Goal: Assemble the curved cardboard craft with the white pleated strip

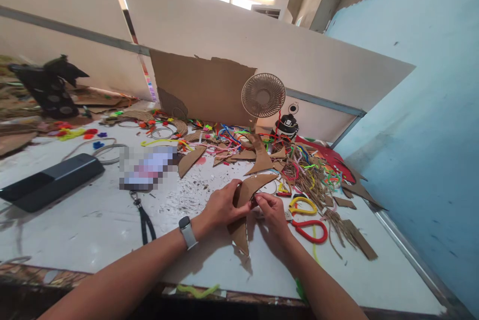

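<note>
- Your curved cardboard piece [255,183] is just below and right of the frame's centre, tilted above the white table [396,280].
- Your left hand [224,205] is gripping it, thumb laid across the face and fingers passing behind.
- Your right hand [271,207] is closed in a pinch at its right edge, by your left thumb (a small dark bit shows between the fingers, too small to name).
- The step in hand looks like close work on that edge: one hand steadies, the other pinches.
- The next move, I judge, calls for a firm left hold and a light right pinch, so the cardboard doesn't bend or twist.
- The scissors [326,232], red and yellow loops showing, lie free just right of your right hand; mind them if you swing that wrist.
- Upper right of your hands, the brown strips [305,175] lie in a tangle; keep the tips of your piece from snagging there.
</note>
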The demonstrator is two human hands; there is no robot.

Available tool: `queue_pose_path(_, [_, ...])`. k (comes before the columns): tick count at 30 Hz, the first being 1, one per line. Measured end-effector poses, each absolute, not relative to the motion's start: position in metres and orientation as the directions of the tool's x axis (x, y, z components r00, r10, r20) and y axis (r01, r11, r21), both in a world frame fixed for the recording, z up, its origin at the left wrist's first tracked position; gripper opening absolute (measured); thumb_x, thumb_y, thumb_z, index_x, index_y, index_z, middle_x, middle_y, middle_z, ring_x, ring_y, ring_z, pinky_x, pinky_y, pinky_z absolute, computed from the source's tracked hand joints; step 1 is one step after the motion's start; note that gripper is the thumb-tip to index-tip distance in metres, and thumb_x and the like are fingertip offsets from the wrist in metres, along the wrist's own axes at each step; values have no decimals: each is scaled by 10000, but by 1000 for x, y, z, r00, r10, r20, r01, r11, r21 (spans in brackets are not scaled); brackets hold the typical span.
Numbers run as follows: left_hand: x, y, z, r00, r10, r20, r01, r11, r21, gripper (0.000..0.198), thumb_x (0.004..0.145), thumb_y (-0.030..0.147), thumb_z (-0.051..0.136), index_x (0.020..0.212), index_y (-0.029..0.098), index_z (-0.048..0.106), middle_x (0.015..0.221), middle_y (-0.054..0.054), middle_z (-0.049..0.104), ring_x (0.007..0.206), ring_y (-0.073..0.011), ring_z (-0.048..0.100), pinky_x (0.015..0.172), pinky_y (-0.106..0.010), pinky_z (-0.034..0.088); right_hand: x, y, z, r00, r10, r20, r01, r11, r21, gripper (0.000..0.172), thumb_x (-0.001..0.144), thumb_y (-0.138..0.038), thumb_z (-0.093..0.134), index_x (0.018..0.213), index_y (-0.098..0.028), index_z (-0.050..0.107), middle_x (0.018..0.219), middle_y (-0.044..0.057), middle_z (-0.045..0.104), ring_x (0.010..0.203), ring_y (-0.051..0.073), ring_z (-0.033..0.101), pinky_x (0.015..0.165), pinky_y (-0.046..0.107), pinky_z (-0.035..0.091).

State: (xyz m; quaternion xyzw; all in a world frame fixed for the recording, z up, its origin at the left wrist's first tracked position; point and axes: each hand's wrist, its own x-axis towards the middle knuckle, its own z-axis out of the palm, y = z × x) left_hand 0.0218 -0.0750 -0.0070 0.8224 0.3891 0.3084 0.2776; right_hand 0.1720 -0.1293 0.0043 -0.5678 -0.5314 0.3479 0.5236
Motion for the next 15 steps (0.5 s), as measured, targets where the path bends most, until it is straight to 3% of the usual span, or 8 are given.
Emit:
queue_pose_path(4, [22, -74, -8, 513, 815, 268, 435, -516, 737, 493, 722, 507, 530, 1082, 182, 447, 763, -37, 616, 640, -172, 572, 538, -249, 386, 174, -127, 2, 199, 962, 187, 289, 125, -949, 229, 741, -318, 527, 607, -155, 618, 585, 16, 606, 581, 145, 529, 590, 259, 410])
queue_pose_path(8, [22, -71, -8, 533, 829, 168, 336, -390, 857, 466, 717, 480, 545, 1067, 181, 475, 742, -29, 606, 591, -151, 554, 531, -247, 389, 175, -126, 4, 179, 969, 173, 255, 124, -959, 214, 747, -314, 519, 639, -158, 618, 589, 12, 620, 565, 143, 555, 574, 253, 429])
queue_pose_path(12, [24, -65, -6, 634, 773, 11, 63, -66, 996, 413, 715, 434, 549, 1026, 173, 471, 723, -32, 621, 549, -139, 564, 503, -238, 414, 174, -128, 10, 169, 975, 142, 224, 102, -969, 211, 760, -317, 506, 699, -157, 631, 623, 20, 643, 568, 146, 594, 574, 254, 455])
queue_pose_path(15, [23, -62, -6, 732, 678, -58, -137, 230, 964, 394, 714, 485, 498, 921, 151, 479, 665, -52, 633, 403, -122, 508, 408, -236, 386, 175, -128, 13, 216, 966, 144, 222, 96, -970, 205, 758, -319, 509, 729, -160, 635, 678, 31, 664, 568, 143, 607, 570, 257, 469])
